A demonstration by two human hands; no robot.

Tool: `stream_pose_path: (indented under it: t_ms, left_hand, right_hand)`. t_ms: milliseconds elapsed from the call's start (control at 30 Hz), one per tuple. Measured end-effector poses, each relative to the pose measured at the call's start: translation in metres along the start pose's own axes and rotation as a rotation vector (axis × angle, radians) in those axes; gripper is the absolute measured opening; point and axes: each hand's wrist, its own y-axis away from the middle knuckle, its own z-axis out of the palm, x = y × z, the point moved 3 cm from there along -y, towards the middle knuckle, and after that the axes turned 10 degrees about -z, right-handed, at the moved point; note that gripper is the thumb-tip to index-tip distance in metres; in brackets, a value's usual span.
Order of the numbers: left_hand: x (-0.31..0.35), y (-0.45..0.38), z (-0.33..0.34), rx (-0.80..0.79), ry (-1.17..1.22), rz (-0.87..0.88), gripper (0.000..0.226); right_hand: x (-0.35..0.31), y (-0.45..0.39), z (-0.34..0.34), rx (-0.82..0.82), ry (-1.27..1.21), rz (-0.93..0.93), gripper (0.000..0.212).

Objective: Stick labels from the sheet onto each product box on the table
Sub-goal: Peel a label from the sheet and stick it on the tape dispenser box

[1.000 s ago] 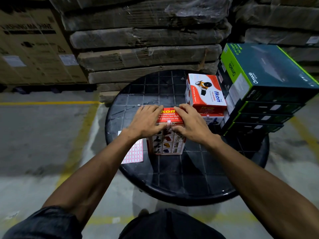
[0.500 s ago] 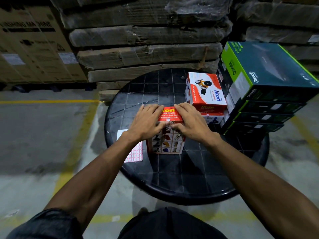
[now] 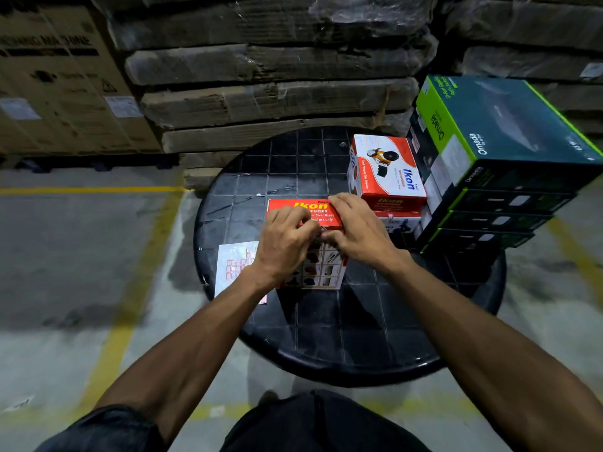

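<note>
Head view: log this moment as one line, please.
step: labelling Ikon box | left hand: fingers curled on box top edge | right hand: on box, pinching at edge | label sheet: flat on table, left of box

The round black desk [image 3: 326, 324] looks like glossy moulded plastic with a grid pattern. The red-and-white printed cardboard box [image 3: 321, 269] has a smooth, slightly shiny finish. The white paper label sheet [image 3: 233, 265] gleams. Stacked brown corrugated cartons [image 3: 277, 102] look rough under crinkled clear plastic wrap.
</note>
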Motion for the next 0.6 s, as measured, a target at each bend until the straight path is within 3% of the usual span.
stream_pose_path:
  t_ms: [167,600]
  left_hand:
    - [-0.0017,0.0057,0.0026,0.038,0.015,-0.025,0.016]
    - [-0.0068,0.0026,0.0046,-0.059,0.023,-0.06,0.024]
  right_hand:
    - [-0.0016,0.0024,-0.0003,0.013,-0.009,0.005,0.076]
    - [-0.0062,0.0052,-0.0022,0.027,-0.044,0.023,0.074]
